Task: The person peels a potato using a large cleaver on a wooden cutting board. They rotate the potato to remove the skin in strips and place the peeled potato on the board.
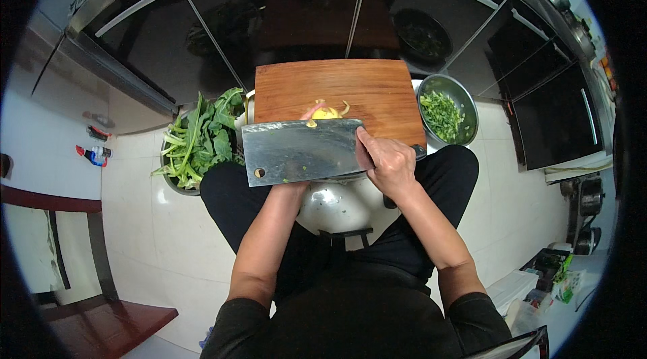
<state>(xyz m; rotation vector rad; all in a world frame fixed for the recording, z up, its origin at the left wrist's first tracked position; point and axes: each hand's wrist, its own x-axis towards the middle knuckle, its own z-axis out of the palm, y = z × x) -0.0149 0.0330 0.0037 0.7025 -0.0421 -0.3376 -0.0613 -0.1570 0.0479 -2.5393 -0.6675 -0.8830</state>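
My right hand (390,161) grips a wide cleaver (303,151), its blade held flat across the near edge of a wooden cutting board (333,78). Just beyond the blade lies a yellow ginger-like piece (327,113) with a curled peel strip (345,107) beside it. A small yellow bit (311,124) clings to the blade's far edge. Most of my left hand (289,190) is hidden under the blade; a pinkish fingertip appears past its far edge, by the yellow piece. What that hand holds cannot be seen.
Leafy green stalks (202,136) fill a basin on the floor at left. A metal bowl (474,106) of chopped greens stands at right of the board. Black cabinets (303,15) rise beyond it. A rounded, shiny metal vessel (338,205) sits between my knees.
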